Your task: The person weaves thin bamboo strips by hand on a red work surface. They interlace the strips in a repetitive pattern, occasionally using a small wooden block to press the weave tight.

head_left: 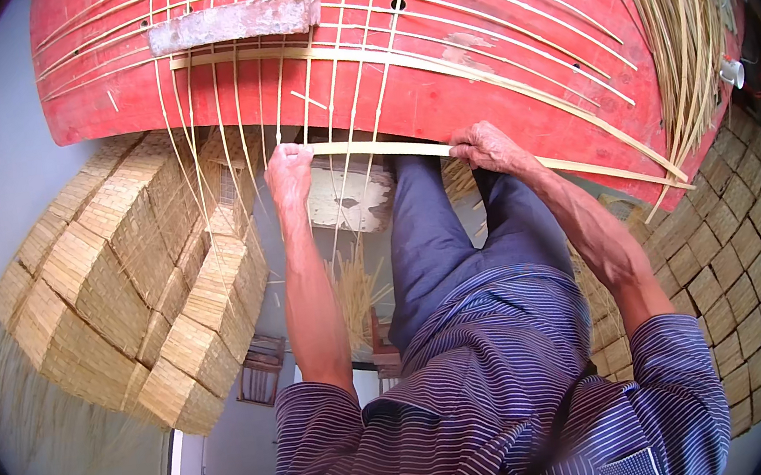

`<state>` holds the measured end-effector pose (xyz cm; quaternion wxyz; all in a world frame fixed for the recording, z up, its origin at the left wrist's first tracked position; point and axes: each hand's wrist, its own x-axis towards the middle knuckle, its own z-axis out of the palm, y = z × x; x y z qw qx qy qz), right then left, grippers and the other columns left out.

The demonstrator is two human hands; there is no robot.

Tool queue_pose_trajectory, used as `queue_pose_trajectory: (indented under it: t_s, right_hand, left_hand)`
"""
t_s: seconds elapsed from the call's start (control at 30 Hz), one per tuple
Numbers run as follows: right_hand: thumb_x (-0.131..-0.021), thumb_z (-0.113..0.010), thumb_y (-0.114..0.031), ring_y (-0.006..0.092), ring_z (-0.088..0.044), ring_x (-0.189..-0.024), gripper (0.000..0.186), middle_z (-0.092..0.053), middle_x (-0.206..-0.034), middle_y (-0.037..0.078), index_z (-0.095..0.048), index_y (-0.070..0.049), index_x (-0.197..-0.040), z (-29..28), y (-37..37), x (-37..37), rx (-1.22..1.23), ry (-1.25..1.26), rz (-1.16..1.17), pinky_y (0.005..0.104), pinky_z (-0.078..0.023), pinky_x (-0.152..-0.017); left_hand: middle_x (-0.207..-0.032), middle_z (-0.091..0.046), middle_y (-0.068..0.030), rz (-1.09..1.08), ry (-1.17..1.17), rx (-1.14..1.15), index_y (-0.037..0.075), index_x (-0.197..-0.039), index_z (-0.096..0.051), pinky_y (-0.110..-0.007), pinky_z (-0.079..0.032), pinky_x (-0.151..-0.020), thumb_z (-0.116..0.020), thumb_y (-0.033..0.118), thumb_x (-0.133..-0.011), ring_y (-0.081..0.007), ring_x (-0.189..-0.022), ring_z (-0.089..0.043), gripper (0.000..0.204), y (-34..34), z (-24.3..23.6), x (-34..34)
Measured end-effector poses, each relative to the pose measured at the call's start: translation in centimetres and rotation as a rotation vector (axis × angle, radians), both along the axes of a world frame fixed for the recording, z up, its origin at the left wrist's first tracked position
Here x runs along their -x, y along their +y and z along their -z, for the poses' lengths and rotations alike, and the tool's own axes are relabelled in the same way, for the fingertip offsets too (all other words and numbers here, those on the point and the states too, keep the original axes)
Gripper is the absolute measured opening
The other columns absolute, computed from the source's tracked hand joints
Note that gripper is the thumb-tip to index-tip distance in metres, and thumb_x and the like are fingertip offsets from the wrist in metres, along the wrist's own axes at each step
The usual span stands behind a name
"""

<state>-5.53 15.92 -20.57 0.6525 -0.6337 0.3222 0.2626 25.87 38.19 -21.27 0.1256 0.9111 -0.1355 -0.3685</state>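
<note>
A flat pale bamboo strip (380, 148) is stretched between my two hands just off the near edge of the red table. My left hand (291, 174) closes on its left end, beside the lengthwise strips that hang over the edge. Farther right, my right hand (487, 146) pinches the same strip, whose tail runs on toward the table's right corner. On the table lies an open lattice of thin bamboo strips (346, 30). Across its left part rests a whitish brick-like block (234, 24). A wider strip (464, 68) crosses the lattice near the block.
The red table (117, 108) fills the top of the view. A bundle of long loose strips (681, 34) lies along its right side. Woven straw-coloured stacks stand at the left (110, 249) and right (739, 253). A small wooden stool (261, 370) is on the floor.
</note>
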Motion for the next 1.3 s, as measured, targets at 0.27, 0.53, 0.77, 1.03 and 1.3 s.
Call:
queue_pose_trajectory:
  t_s: [0.27, 0.53, 0.77, 1.03, 1.3]
  right_hand:
    - [-0.089, -0.064, -0.017, 0.0377, -0.067, -0.074, 0.016, -0.067, -0.076, 0.018, -0.067, -0.002, -0.092, 1.6, 2.5, -1.7, 0.218, -0.154, -0.057, 0.0468, -0.051, -0.066]
    - [-0.084, -0.066, -0.013, 0.0412, -0.063, -0.089, 0.015, -0.065, -0.092, 0.018, -0.059, -0.004, -0.094, 1.2, 1.6, 1.6, 0.460, -0.198, -0.084, 0.0501, -0.050, -0.071]
    - [-0.084, -0.064, -0.010, 0.0409, -0.063, -0.083, 0.011, -0.064, -0.085, 0.016, -0.057, -0.003, -0.088, 0.5, 0.4, 3.6, 0.479, -0.169, -0.028, 0.0498, -0.050, -0.068]
    - [-0.085, -0.064, -0.012, 0.0415, -0.063, -0.074, 0.012, -0.063, -0.076, 0.019, -0.058, -0.002, -0.081, 0.6, 0.5, 3.8, 0.498, -0.186, 0.014, 0.0498, -0.049, -0.063]
    - [-0.085, -0.065, -0.012, 0.0423, -0.064, -0.075, 0.014, -0.063, -0.076, 0.020, -0.058, -0.001, -0.081, 0.5, 0.5, 2.4, 0.482, -0.210, -0.016, 0.0493, -0.049, -0.063]
  left_hand:
    - [-0.080, -0.065, -0.0061, -0.558, 0.389, 0.258, 0.004, -0.102, -0.058, -0.027, -0.057, -0.055, -0.065, 0.006, -0.091, -0.0121, -0.061, -0.063, 0.013, 2.0, -2.3, -3.0]
    - [-0.079, -0.065, -0.0042, -0.453, 0.167, 0.408, 0.003, -0.103, -0.060, -0.023, -0.051, -0.055, -0.063, 0.007, -0.091, -0.0096, -0.063, -0.061, 0.013, 0.5, 0.9, -6.0]
    - [-0.099, -0.071, -0.0154, 0.168, -0.218, 0.040, -0.003, -0.110, -0.063, -0.037, -0.052, -0.085, -0.073, 0.026, -0.085, -0.0253, -0.093, -0.067, 0.039, -0.9, 2.1, -6.7]
    - [-0.087, -0.069, -0.0050, 0.041, 0.234, 0.181, 0.001, -0.102, -0.069, -0.028, -0.050, -0.076, -0.075, 0.029, -0.083, -0.0119, -0.080, -0.062, 0.035, 0.3, 3.1, -8.8]
    - [-0.081, -0.067, -0.0038, -0.145, 0.244, 0.148, 0.003, -0.101, -0.066, -0.024, -0.051, -0.061, -0.074, 0.034, -0.088, -0.0101, -0.066, -0.064, 0.035, -1.2, 0.7, -7.9]
